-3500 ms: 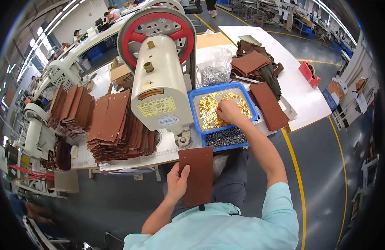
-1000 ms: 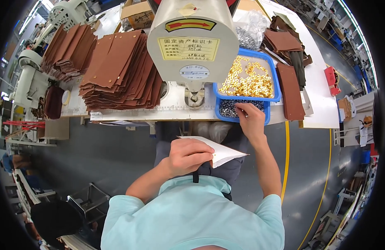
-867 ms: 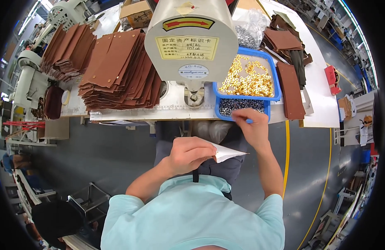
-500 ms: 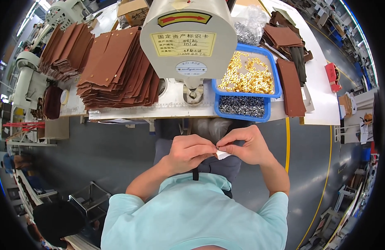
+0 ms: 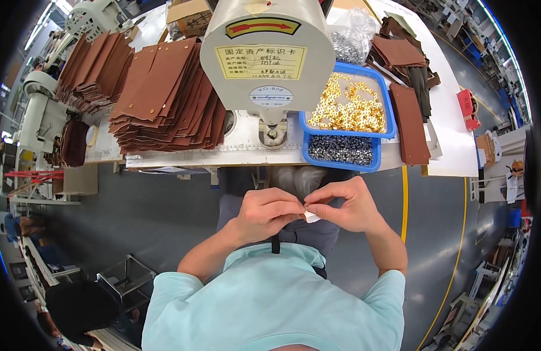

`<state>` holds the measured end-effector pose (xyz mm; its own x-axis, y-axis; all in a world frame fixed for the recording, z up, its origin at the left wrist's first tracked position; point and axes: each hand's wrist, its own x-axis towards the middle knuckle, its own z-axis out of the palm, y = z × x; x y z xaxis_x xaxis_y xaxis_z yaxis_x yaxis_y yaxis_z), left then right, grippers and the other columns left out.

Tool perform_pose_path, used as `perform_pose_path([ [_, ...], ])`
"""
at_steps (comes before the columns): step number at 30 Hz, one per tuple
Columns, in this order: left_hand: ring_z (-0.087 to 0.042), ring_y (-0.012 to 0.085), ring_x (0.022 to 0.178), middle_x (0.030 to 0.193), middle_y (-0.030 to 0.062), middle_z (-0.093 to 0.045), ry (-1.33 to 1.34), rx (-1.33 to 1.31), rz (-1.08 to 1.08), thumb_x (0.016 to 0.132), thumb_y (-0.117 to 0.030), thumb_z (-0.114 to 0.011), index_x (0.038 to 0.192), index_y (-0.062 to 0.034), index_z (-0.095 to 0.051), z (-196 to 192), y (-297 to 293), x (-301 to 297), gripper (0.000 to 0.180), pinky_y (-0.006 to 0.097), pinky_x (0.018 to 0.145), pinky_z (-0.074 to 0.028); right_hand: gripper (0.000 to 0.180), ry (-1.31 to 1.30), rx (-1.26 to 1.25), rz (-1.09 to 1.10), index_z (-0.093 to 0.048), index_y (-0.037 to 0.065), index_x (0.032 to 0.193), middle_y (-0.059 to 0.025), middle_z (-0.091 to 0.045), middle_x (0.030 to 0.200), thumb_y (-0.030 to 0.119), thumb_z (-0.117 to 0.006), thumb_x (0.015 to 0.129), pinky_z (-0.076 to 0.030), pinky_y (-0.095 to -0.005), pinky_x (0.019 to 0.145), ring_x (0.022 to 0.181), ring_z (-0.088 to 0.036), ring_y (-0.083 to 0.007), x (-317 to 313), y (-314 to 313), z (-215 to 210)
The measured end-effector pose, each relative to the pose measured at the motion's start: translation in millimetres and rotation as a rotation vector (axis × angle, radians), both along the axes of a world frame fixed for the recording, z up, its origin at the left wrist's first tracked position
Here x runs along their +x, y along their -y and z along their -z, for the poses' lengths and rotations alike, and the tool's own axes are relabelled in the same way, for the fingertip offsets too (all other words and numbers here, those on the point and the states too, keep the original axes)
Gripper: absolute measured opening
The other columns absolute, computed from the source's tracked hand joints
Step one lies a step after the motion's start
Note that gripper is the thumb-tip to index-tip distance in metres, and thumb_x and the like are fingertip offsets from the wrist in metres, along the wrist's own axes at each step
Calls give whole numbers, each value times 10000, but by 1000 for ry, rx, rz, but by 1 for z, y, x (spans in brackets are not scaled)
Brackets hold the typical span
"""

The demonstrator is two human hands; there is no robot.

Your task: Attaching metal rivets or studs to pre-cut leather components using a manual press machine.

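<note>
My left hand (image 5: pixel 267 213) and my right hand (image 5: pixel 346 205) meet above my lap, in front of the table edge. Their fingertips pinch a small white piece (image 5: pixel 311 217) between them, thin like paper or cloth. A tiny dark bit shows at the fingertips, too small to name. Both hands are closed, the left with its fingers curled over, the right with thumb and forefinger pressed together. Beyond them stands a pale press machine (image 5: pixel 264 70), its head over a small die (image 5: pixel 272 133) on the table.
Left of the machine lie stacks of brown leather pieces (image 5: pixel 159 82) with gold studs. To its right, a blue tray of gold eyelets (image 5: pixel 346 105) overlaps a blue tray of dark metal fasteners (image 5: pixel 340 151). More brown leather (image 5: pixel 408 123) lies at the right. A metal-framed stool (image 5: pixel 127 278) stands behind me, left.
Very little differs. Both hands keep their pinch in the same place, and the white piece has shifted slightly at the fingertips.
</note>
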<state>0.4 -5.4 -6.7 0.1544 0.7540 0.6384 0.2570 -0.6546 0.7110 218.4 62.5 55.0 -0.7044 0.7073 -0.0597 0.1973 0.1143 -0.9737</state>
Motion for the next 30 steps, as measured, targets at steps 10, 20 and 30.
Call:
perform_pose_path([
  [10, -717, 216, 737, 877, 71, -742, 39, -117, -26, 742, -5, -847, 917, -52, -742, -7, -1, 1, 209, 306, 605, -578, 275, -121, 74, 10, -749, -20, 1085, -124, -778, 930, 54, -801, 825, -612, -297, 792, 852, -764, -175, 2, 1, 4],
  [20, -731, 239, 782, 905, 105, -753, -2, -276, -55, 821, -15, -788, 966, -28, -761, -5, 8, 6, 148, 324, 683, -582, 279, -31, 171, 35, -750, 22, 1066, -108, -762, 945, 28, -841, 802, -622, -304, 784, 855, -751, -172, -1, 5, 17],
  [30, -739, 184, 852, 1006, 115, -768, 22, -447, -133, 920, -60, -727, 1151, -24, -732, -4, 9, 3, 234, 296, 763, -590, 307, -22, 456, 110, -692, 18, 1048, -113, -729, 976, 3, -838, 778, -616, -318, 782, 855, -745, -221, -10, 9, 37],
])
